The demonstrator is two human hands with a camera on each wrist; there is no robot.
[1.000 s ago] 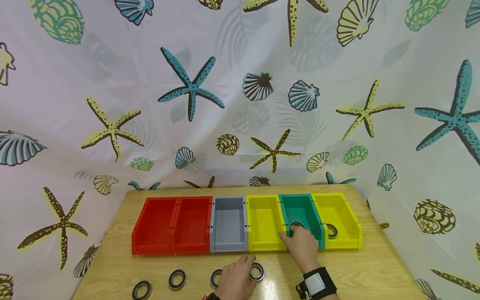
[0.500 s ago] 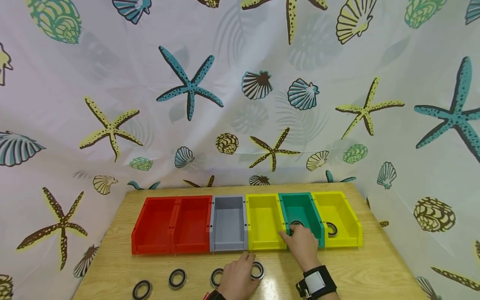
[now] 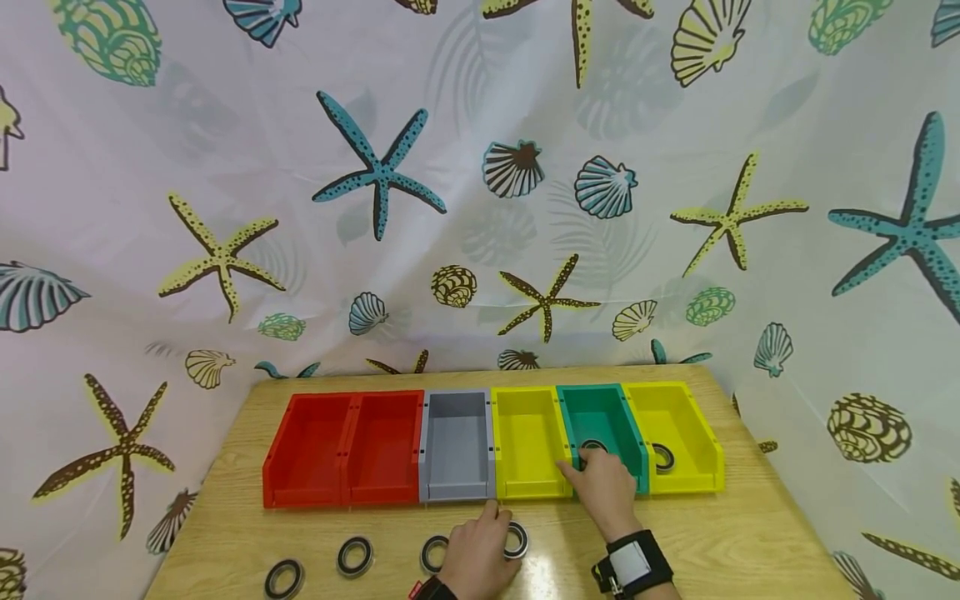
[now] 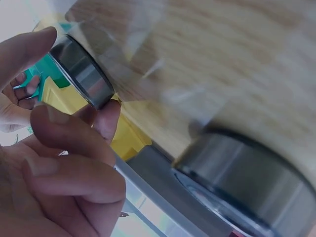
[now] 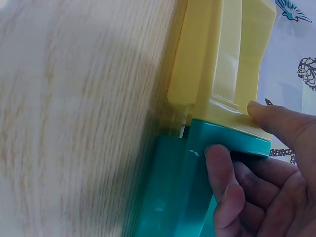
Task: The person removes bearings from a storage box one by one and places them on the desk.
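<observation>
Left wrist view: my left hand (image 4: 71,175) pinches a silver-and-black metal ring bearing (image 4: 83,73) at the wooden counter (image 3: 720,533), before a yellow plastic bin (image 3: 534,488); likely dense, rigid, slick, best held across its outer rim. My right hand (image 3: 604,497) touches that bin; whether it grips, I cannot tell.

The right hand (image 3: 603,492) is bare, with a wide black strap (image 3: 659,567) round its wrist; the strap carries a pale grey rectangular patch (image 3: 629,565) and a small shiny fitting (image 3: 617,587) at its edge. The left hand (image 3: 480,552) is bare too, above a black band (image 3: 437,591) with a small red tab (image 3: 416,589).
</observation>
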